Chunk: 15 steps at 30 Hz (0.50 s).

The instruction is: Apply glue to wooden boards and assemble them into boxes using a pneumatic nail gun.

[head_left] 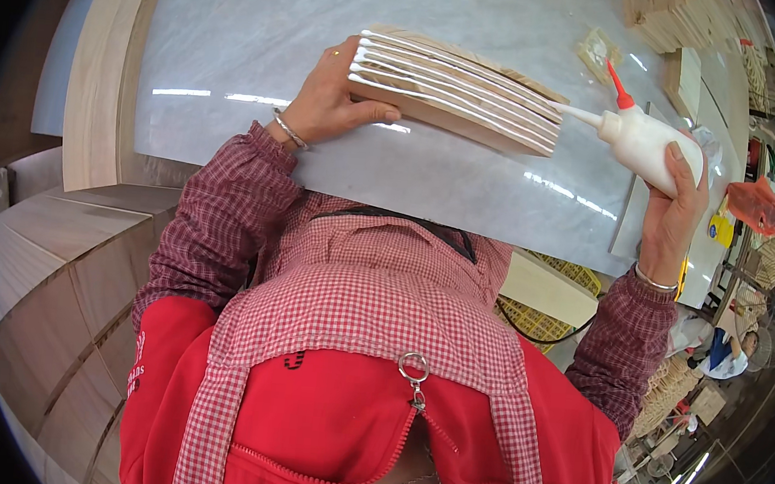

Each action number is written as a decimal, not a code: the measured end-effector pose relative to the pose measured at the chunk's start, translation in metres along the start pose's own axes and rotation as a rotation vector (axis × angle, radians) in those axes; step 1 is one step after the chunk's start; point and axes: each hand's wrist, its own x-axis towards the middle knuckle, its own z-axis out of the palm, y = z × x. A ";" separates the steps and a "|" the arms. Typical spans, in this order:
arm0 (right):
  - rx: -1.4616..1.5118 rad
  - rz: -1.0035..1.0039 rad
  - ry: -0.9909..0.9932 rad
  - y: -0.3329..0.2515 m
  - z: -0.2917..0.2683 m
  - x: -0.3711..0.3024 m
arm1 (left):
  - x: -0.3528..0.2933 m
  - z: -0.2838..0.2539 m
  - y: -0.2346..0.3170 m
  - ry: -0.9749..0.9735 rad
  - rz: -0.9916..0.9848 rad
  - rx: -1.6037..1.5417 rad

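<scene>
A bundle of narrow wooden strips (454, 114) lies side by side across the grey tabletop, with several long lines of white glue along its upper face. My left hand (331, 94) grips the bundle's left end, thumb along the near side and the other fingers mostly hidden behind it. In my right hand (677, 198) is a white glue bottle (654, 147), tilted with its thin nozzle pointing left at the right end of the strips. A red cap (620, 85) hangs off the bottle's neck on the far side.
Thick wooden boards (108, 70) stand along the table's left side. A small yellowish block (597, 56) lies beyond the bottle, and stacked wood pieces (679, 17) sit at the far right. An orange-red plastic bag (756, 205) hangs at right. A person (728, 355) is in the background.
</scene>
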 end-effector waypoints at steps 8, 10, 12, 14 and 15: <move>0.045 0.023 0.076 0.009 -0.024 0.003 | 0.002 -0.003 0.005 -0.029 -0.060 -0.085; 0.177 0.061 0.088 0.017 -0.041 0.011 | 0.003 -0.003 0.008 -0.033 -0.056 -0.108; 0.246 0.063 0.106 0.021 -0.052 0.021 | 0.002 -0.005 0.006 -0.042 -0.072 -0.120; 0.331 0.082 0.111 0.023 -0.060 0.037 | -0.001 -0.007 0.000 -0.052 -0.070 -0.123; 0.372 0.090 0.113 0.023 -0.065 0.045 | -0.003 -0.006 -0.004 -0.057 -0.094 -0.115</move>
